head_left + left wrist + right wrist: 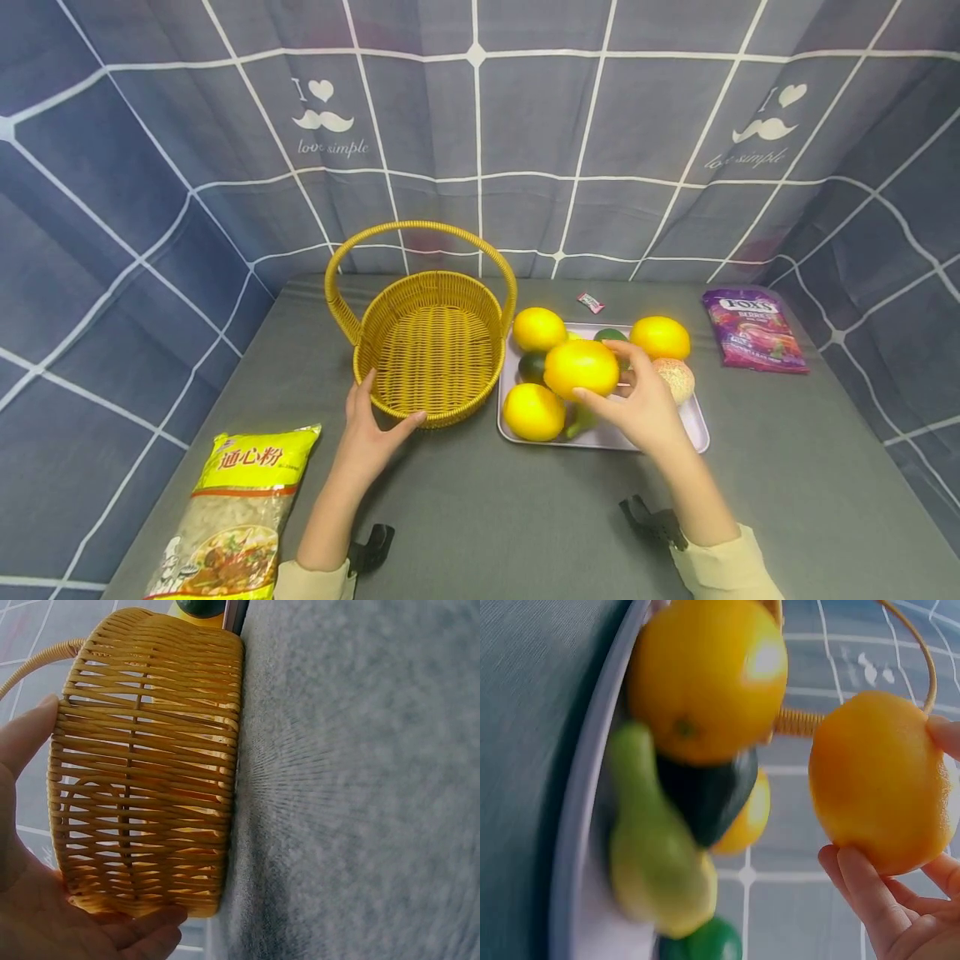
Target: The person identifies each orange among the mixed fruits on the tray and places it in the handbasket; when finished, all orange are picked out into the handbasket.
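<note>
My right hand [637,400] grips an orange [581,369] between thumb and fingers, above a pale lilac tray [701,425]; the right wrist view shows this held orange [881,784] apart from the other fruit. Several more oranges [534,412] lie on the tray with a dark green avocado [532,367], a green pear-shaped fruit [656,840] and a speckled pinkish ball [673,381]. My left hand [369,437] holds the near left side of a yellow wicker basket [438,412]. Its thumb lies at the rim and its fingers bend along the woven wall [150,772].
A bag of macaroni [240,508] lies at the front left. Right of the tray is a purple candy bag [755,329], and a small wrapped candy [591,302] sits behind the tray. The basket's tall handle [420,225] arches upward. Grey checked curtains [525,117] enclose the table.
</note>
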`<action>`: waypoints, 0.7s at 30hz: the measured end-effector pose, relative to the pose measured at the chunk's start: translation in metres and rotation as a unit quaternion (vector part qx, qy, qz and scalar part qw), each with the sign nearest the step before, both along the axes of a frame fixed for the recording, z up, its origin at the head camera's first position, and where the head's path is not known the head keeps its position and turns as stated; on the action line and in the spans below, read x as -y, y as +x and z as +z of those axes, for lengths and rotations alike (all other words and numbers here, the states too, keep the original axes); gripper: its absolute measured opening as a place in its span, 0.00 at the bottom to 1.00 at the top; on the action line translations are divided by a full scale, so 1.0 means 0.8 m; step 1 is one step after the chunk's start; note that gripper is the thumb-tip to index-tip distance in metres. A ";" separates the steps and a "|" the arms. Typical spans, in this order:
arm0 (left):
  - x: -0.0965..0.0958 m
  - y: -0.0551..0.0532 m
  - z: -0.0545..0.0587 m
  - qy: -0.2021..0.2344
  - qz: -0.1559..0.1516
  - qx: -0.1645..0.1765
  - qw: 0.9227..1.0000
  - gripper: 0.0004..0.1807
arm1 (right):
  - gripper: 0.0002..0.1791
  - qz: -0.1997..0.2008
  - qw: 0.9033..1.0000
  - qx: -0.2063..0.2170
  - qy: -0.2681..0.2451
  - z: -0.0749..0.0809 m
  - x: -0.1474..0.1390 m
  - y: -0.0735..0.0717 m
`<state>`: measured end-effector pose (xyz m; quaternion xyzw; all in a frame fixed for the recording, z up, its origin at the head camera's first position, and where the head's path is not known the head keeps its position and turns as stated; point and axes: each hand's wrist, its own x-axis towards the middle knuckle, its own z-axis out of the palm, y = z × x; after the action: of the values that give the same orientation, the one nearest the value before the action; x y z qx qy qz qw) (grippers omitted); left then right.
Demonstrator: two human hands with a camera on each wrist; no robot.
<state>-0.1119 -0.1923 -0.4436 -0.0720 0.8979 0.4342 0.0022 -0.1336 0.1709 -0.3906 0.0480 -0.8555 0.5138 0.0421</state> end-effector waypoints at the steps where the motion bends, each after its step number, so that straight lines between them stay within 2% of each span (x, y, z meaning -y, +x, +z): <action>1: 0.000 0.000 0.000 0.000 0.000 0.001 1.000 0.60 | 0.43 0.007 1.000 0.001 -0.007 0.001 0.006 -0.002; 8: 0.000 0.000 0.000 0.000 0.002 0.002 1.000 0.60 | 0.44 0.044 0.999 0.004 -0.016 0.009 0.054 -0.018; 13: 0.001 0.001 0.001 -0.001 0.003 0.003 1.000 0.60 | 0.42 0.090 0.995 -0.008 -0.047 0.007 0.089 -0.027; 21: 0.000 0.000 0.001 0.000 0.002 0.001 1.000 0.61 | 0.41 0.120 0.992 -0.009 -0.031 -0.002 0.132 -0.039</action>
<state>-0.1115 -0.1922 -0.4431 -0.0749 0.8979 0.4337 0.0023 -0.1647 0.0656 -0.3918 0.1540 -0.8267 0.5410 -0.0108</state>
